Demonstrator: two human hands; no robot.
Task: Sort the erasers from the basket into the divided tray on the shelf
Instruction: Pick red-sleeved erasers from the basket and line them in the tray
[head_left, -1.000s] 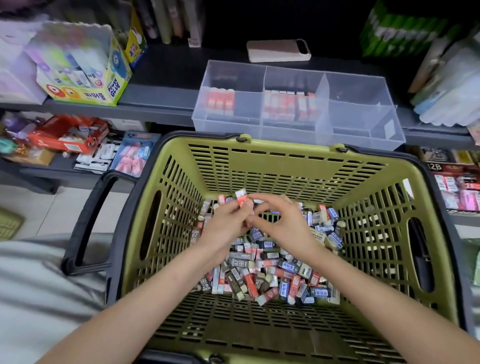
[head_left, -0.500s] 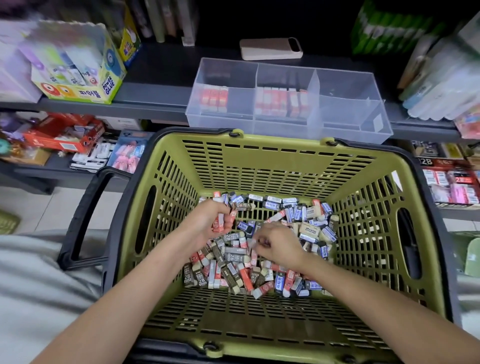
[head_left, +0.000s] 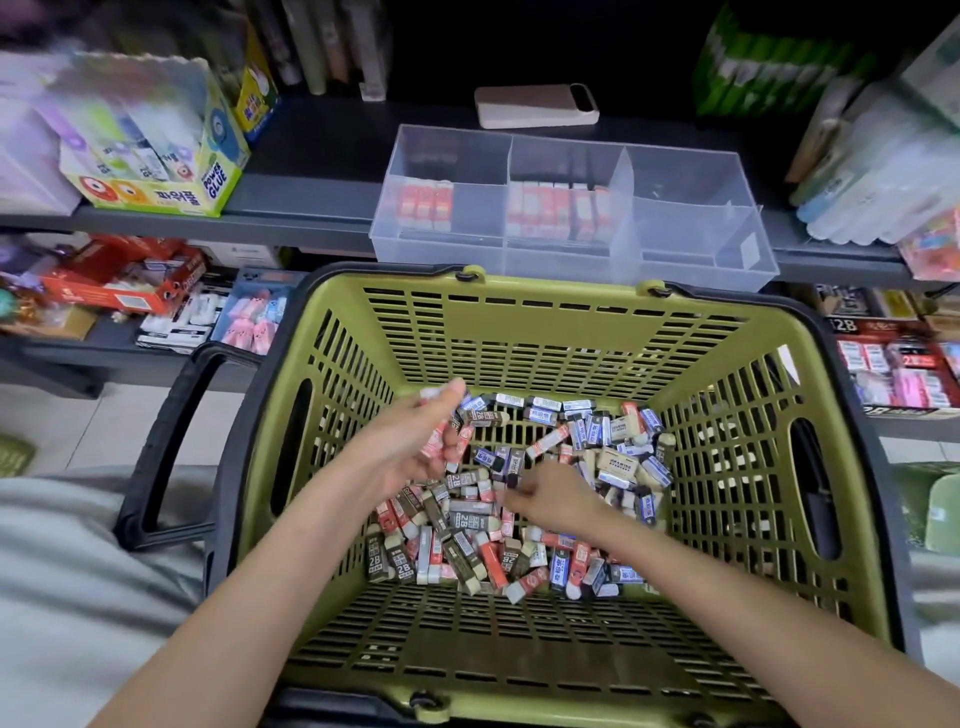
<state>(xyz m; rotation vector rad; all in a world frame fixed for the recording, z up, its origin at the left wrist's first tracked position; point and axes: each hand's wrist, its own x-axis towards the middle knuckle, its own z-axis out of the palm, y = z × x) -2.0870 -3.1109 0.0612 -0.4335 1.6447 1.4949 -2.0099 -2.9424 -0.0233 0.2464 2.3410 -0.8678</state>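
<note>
Dark grey shelf (head_left: 311, 156) runs across the back, with the olive-green basket (head_left: 571, 322) pulled up close below its front edge. The basket's black handle (head_left: 166, 447) is folded out to the left. On the shelf, just behind the basket's far rim, sits the clear divided tray (head_left: 675, 244). A few red-sleeved erasers (head_left: 426, 205) stand in its left compartment and a longer row (head_left: 558, 210) stands in the middle one. Further left on the shelf is a yellow-green Power Glue box (head_left: 208, 176).

A loose heap of erasers (head_left: 467, 535) in red, blue, brown and cream sleeves covers the far half of the basket floor. Both bare forearms reach in over the near rim. The left hand (head_left: 410, 447) is lifted above the heap, fingers curled round a small bunch of red-and-white erasers (head_left: 441, 441). The right hand (head_left: 553, 499) is lower, knuckles up, its fingertips bent down into the heap. With the blur I cannot tell whether it grips one.
</note>
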